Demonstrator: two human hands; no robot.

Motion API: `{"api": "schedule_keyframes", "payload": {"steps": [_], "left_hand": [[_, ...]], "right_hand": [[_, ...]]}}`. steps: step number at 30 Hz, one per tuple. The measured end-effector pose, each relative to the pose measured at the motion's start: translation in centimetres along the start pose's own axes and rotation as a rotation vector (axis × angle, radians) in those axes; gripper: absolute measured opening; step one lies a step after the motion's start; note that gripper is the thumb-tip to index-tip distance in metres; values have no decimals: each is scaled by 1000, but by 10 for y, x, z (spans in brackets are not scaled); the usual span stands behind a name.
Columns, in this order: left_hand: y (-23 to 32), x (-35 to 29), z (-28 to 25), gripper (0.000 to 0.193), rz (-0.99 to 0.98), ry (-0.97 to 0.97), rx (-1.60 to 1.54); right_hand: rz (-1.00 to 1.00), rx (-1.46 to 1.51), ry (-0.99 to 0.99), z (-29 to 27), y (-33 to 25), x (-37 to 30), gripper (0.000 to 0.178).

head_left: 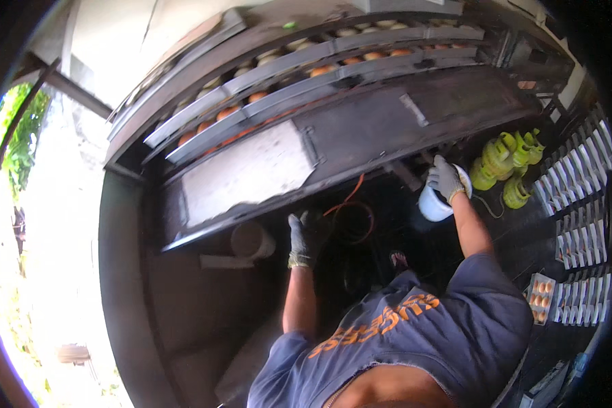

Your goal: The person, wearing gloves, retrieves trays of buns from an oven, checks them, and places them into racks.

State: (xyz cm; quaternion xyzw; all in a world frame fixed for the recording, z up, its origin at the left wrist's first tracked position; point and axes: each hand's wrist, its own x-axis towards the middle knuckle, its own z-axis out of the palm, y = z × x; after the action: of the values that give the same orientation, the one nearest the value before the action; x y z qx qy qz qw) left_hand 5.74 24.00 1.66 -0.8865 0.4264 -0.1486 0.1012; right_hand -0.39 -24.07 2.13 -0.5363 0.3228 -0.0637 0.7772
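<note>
My left hand [301, 239], in a grey glove, is raised in front of the oven's lower front edge. Its fingers point up and look apart, with nothing plain in them; deep shadow lies beside them. Over to the right, my gloved right hand [445, 178] reaches above a white bucket [434, 205], close to dark metal bars under the oven's edge. Its fingers are bent, and what they grip is hidden. The wide dark oven [374, 122] bears a pale metal panel [248, 173] on its left. Trays [279, 85] of round buns, some browned, stand in two tiers above.
Several green gas cylinders [500, 156] stand right of the bucket. Racked metal trays [578, 170] line the far right, near a tray of buns [541, 298]. An orange hose [350, 202] loops below the oven. A pale round container [251, 241] is in shadow at left.
</note>
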Motion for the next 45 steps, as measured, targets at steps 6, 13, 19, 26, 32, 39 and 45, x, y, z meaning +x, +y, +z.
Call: {"api": "schedule_keyframes", "payload": {"steps": [6,13,19,26,32,39,45], "left_hand": [[61,190,-8,17,-143,128,-97],[30,205,-86,26,-194,174,-217],[-51,295,-135,20,-774,639,-1663],[-88,391,-160,85,-757,548,-900],[-143,426,-105,71,-550,538,-202],[-150,424,-129,68,-523,317,-342],[-173,366,-69,51,-490,110,-2048]], "right_hand": [[67,346,-184,-48,-51,78,70],[3,-48,-135,-39,-154,44,41],[-269,-32,-376,13,-291,87,33],[-814,-141,-399,138,-321,108,39],[-1064,-345,-452,244,-330,114,45],[-962,-373,-426,296,-311,105,51],[-936,-575,8,189,-248,150,34]]}}
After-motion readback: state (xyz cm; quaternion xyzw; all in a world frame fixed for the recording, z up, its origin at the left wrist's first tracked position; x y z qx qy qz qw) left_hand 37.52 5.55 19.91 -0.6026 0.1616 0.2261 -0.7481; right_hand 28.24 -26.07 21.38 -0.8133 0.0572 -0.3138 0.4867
